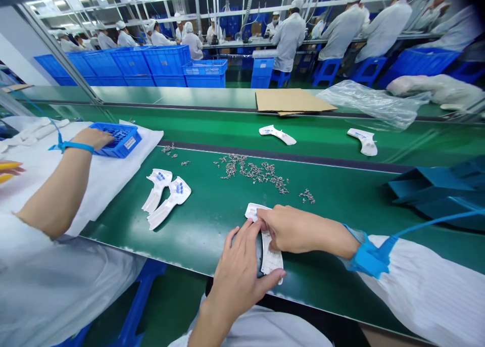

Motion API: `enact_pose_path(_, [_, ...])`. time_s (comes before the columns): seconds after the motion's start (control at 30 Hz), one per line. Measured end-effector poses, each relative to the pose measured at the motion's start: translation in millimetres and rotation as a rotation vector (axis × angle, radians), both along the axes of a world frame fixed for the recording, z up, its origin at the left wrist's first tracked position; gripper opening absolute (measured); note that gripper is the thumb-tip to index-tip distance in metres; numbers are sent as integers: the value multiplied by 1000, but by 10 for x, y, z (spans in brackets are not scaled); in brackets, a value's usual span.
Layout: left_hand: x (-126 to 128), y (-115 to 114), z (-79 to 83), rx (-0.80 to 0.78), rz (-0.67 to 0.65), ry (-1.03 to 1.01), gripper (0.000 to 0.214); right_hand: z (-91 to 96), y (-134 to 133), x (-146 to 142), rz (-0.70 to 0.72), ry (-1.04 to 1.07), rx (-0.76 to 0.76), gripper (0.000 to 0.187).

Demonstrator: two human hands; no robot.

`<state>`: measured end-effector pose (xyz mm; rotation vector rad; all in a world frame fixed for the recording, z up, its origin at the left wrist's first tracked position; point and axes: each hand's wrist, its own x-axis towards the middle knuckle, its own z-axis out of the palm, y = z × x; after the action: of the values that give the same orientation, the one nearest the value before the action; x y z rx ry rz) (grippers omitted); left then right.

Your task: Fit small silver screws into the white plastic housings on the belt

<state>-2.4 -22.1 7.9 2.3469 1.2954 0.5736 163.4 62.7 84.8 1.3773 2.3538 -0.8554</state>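
A white curved plastic handle shell (272, 258) lies on the green bench right in front of me. My left hand (237, 271) steadies it, thumb against its lower end and fingertips near its upper part. Over the shell's wide end, my right hand (293, 229) has its fingers curled together and pressed down; whatever they pinch is hidden. A trace of blue shows beside that fingertip. Two similar shells (159, 178) (175, 198) with small blue parts in them lie together to the left. Beyond my hands, many tiny metal pieces (265, 172) are scattered.
A co-worker's hand (93, 137) reaches into a blue bin (127, 147) of small blue parts at left. Two more shells (278, 135) (362, 141) rest on the green belt (212, 122). Cardboard (291, 100) and clear plastic (379, 102) lie behind it. Dark teal holders (435, 185) stand right.
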Motion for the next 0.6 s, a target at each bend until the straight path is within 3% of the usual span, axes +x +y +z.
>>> enact_pose_path(0.1, [-5, -8, -17, 27, -7, -5, 89, 20, 18, 17, -35, -8, -29, 26])
enact_pose_path(0.2, [-15, -10, -51, 66, 13, -4, 88, 24, 80, 232, -54, 111, -33, 19])
enact_pose_path(0.27, [-24, -7, -77, 85, 23, -1, 86, -3, 179, 500, -136, 191, 61, 7])
enact_pose_path(0.4, [-32, 2, -97, 112, 26, -5, 83, -151, 484, 1033, -364, 109, 403, 26])
enact_pose_path(0.5, [-31, 11, -79, 111, 40, -1, 82, -317, 665, 1137, -326, 120, 430, 26])
enact_pose_path(0.6, [-32, 15, -64, 104, 31, 4, 81, -447, 752, 1036, -279, 155, 447, 23])
